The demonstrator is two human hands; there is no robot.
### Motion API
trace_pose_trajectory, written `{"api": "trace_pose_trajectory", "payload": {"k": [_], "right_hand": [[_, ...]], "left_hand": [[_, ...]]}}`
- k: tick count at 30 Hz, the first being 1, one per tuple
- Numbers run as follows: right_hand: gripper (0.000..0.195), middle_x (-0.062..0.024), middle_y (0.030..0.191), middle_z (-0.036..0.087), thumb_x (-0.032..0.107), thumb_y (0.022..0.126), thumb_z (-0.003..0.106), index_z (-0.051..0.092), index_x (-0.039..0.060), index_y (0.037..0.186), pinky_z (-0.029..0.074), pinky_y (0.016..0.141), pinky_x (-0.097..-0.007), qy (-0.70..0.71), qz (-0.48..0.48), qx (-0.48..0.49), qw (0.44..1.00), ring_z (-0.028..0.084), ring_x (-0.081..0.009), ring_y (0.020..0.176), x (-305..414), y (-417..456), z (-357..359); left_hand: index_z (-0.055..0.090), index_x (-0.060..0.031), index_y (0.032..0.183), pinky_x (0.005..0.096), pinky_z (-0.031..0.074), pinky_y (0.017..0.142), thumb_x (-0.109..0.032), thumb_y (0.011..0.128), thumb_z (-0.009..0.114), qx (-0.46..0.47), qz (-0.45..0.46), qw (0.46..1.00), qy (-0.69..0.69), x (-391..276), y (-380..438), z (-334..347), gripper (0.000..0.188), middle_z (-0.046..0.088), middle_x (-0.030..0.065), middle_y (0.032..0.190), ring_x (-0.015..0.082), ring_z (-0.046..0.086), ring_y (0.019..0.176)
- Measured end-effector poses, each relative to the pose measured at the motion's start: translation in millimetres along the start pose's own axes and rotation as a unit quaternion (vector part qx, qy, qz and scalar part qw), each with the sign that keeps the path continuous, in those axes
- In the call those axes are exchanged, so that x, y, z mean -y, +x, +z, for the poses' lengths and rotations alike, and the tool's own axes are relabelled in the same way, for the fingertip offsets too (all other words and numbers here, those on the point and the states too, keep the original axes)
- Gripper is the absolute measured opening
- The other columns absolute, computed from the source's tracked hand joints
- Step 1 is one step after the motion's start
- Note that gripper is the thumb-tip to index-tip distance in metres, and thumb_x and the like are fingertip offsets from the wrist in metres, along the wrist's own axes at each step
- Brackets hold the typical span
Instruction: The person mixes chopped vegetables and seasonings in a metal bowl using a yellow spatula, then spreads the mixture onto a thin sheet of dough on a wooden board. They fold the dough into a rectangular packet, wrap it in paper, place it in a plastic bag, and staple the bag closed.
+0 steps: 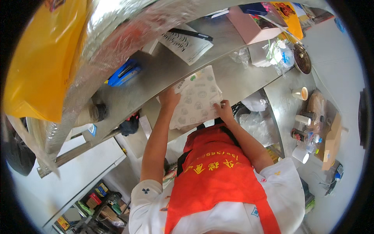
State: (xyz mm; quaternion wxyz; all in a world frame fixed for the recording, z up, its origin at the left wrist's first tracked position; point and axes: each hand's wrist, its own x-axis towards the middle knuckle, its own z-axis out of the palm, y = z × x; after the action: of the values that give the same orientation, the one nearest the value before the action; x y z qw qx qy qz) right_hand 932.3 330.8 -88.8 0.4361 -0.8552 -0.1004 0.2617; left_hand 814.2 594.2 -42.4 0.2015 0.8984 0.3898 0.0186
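White printed paper sheets [195,101] with small grey and green figures lie in front of me, over the lower steel counter and against my apron. My left hand [170,98] holds their left edge, its fingers partly hidden beside the shelf edge. At the right edge, my right hand [223,110] pinches the paper between thumb and fingers. More than one layer shows near the right corner. A red apron [216,178] with yellow writing covers my front.
An upper steel shelf [163,67] carries a blue tool-like object [124,72], a sheet with writing [188,44] and a pink box [251,25]. Plastic-wrapped rolls [117,38] crowd the upper left. On the right counter stand a paper cup [300,93], bottles [311,139] and a cardboard piece [331,143].
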Motion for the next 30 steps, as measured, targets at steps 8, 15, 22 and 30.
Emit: {"api": "trace_pose_trajectory", "payload": {"k": [8,15,22,30], "right_hand": [[0.015,-0.0201,0.081,0.062,0.015,0.087,0.056,0.059,0.0045,0.097,0.048,0.067,-0.0415,-0.034,-0.214,-0.03,0.976,0.062,-0.0361,0.078,99.0,50.6,-41.3],[0.022,-0.0144,0.088,0.062,0.01,0.08,0.061,0.061,0.0066,0.102,0.047,0.078,-0.0439,-0.281,-0.236,0.024,0.93,0.059,-0.0344,0.088,68.1,78.8,-28.1],[0.083,-0.0123,0.143,0.036,0.019,0.066,0.076,0.037,0.0164,0.14,0.023,0.111,-0.0465,-0.224,-0.548,0.189,0.784,0.029,-0.0339,0.135,140.2,64.1,6.9],[0.059,-0.0054,0.107,0.057,0.039,0.063,0.077,0.056,0.0121,0.111,0.039,0.094,-0.0432,-0.377,-0.612,0.262,0.644,0.054,-0.0275,0.105,155.4,109.0,74.8]], "left_hand": [[0.049,-0.0042,0.119,0.0501,0.036,0.098,-0.016,0.062,0.073,-0.088,0.034,0.995,-0.021,-4.0,-22.8,-4.0,0.063,0.053,0.0207,0.116,0.0424,0.046,0.112],[0.05,-0.0059,0.121,0.0453,0.036,0.099,-0.025,0.065,0.074,-0.02,0.025,0.998,0.046,4.8,-21.0,-9.9,0.064,0.056,0.0198,0.118,0.0378,0.05,0.112],[0.047,-0.0066,0.125,0.05,0.04,0.093,-0.035,0.069,0.075,0.034,0.102,0.993,0.046,11.5,-12.7,-15.9,0.07,0.054,0.0185,0.12,0.0362,0.048,0.115],[0.051,-0.006,0.118,0.0477,0.045,0.083,-0.037,0.069,0.076,-0.058,0.138,0.985,0.089,-4.4,-18.9,-16.4,0.062,0.055,0.0193,0.109,0.0377,0.054,0.1]]}}
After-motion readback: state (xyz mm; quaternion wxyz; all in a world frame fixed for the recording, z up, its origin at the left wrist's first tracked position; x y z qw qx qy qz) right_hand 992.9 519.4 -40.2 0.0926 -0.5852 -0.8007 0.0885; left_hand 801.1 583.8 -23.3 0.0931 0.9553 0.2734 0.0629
